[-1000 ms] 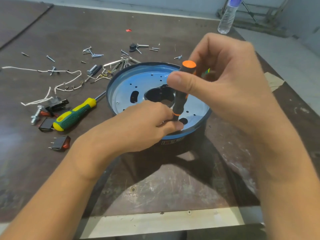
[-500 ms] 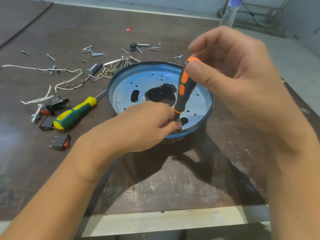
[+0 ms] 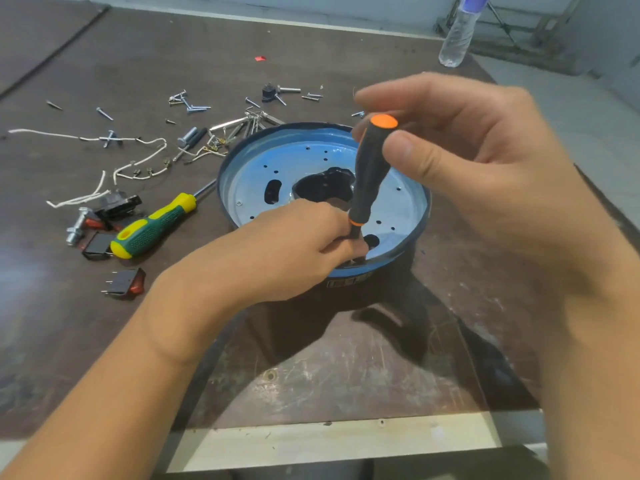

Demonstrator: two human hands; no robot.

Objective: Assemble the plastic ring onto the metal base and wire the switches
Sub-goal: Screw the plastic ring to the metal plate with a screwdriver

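Right hand re-pinches the screwdriver below its now-bared orange cap; left hand still pinches its shaft

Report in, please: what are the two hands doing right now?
Right hand pinches orange-capped screwdriver by its handle. Left hand pinches its shaft over blue metal base, near rim. Green screwdriver, switches lie aside, left.

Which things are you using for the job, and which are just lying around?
For the job: metal base, orange-capped screwdriver in the right hand, left hand at its tip, switches, white wires, screws.
Lying about: green screwdriver, water bottle.
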